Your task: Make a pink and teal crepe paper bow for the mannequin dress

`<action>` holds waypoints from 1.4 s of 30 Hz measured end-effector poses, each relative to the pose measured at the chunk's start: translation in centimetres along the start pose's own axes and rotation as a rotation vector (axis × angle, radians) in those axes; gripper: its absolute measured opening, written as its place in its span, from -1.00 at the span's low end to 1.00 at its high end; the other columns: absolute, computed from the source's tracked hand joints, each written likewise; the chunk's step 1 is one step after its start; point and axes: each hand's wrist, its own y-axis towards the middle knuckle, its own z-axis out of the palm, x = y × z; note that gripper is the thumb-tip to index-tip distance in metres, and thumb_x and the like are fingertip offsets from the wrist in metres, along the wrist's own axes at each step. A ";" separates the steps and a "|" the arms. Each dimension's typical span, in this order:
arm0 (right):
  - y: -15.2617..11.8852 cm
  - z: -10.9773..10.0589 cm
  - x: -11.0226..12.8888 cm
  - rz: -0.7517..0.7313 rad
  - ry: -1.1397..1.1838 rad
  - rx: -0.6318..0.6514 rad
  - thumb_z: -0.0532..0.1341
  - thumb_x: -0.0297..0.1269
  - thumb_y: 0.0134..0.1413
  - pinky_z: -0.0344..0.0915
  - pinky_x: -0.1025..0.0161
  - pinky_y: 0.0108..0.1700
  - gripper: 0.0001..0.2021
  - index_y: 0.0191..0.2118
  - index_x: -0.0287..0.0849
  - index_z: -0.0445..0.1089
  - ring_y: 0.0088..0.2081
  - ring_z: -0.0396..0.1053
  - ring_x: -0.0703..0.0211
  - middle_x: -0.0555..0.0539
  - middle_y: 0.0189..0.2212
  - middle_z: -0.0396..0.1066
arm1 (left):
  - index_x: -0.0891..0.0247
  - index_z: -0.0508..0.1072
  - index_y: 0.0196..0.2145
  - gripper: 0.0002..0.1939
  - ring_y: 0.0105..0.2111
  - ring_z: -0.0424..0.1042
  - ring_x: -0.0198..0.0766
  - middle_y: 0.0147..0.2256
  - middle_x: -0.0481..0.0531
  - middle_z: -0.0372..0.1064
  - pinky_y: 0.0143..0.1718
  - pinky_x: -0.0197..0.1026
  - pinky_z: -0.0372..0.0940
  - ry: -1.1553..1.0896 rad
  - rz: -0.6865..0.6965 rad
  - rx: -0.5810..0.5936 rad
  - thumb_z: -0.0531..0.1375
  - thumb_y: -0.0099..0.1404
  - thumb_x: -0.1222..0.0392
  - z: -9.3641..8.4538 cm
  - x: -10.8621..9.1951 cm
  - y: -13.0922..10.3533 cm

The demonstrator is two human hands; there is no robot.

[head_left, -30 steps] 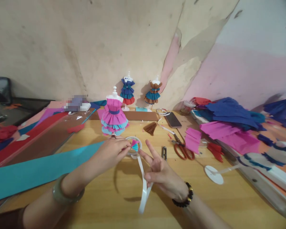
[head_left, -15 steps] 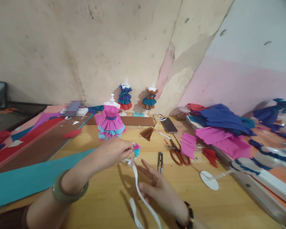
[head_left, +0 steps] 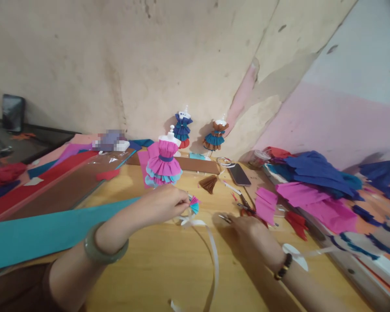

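My left hand [head_left: 177,201] is closed in a pinch on a small pleated pink-and-turquoise paper fan [head_left: 194,205]. A white ribbon [head_left: 212,247] is knotted below that fan, and its long tail curves down over the wooden table. To the right, my right hand [head_left: 251,234] has its fingers wrapped round small metal thread snips [head_left: 225,218], whose end points left toward the ribbon; most of the tool is hidden by the hand. Scissors with red handles [head_left: 246,208] lie just beyond that hand, partly covered by it.
A mini mannequin in a pink ruffled dress [head_left: 165,160] stands behind my left hand. Two more dressed mannequins [head_left: 182,130] stand by the wall. A brown pleated fan [head_left: 208,183], a phone [head_left: 239,174] and pink paper [head_left: 265,204] lie around. Turquoise paper [head_left: 65,229] spreads at left.
My right hand has moved from beside the ribbon to the right and closed on the thread snips, which have turned. The ribbon tail now swings wider. My left hand keeps its pinch.
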 end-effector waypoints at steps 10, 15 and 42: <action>1.8 -6.4 10.6 0.090 0.457 0.019 0.18 -0.28 0.20 0.42 0.32 -0.30 -0.82 -0.09 -0.08 0.42 -0.32 0.50 0.19 -0.01 -0.29 0.53 | 0.26 0.40 -0.51 -0.73 -0.56 0.22 -0.37 -0.56 -0.06 0.35 -0.54 -0.26 -0.13 0.033 -0.088 -0.044 0.03 0.29 0.17 -0.1 -0.6 -0.1; 3.0 -6.6 12.0 -0.010 0.097 -0.014 0.23 -0.31 0.17 0.40 0.22 -0.40 -0.82 -0.09 -0.10 0.43 -0.38 0.52 0.07 -0.06 -0.35 0.52 | 0.27 0.34 -0.57 -0.69 -0.61 0.15 -0.39 -0.63 -0.07 0.24 -0.56 -0.26 -0.15 0.088 -0.092 -0.059 0.01 0.29 0.16 -0.1 -1.1 -0.2; 6.4 -7.0 11.8 0.027 -0.080 0.033 0.08 -0.18 0.31 0.32 0.28 -0.36 -0.72 -0.23 -0.22 0.48 -0.37 0.51 0.12 -0.15 -0.39 0.55 | 0.26 0.49 -0.50 -0.63 -0.55 0.31 -0.32 -0.54 0.00 0.42 -0.54 -0.23 -0.09 0.166 0.068 -0.088 0.01 0.37 0.17 0.0 -0.7 -0.4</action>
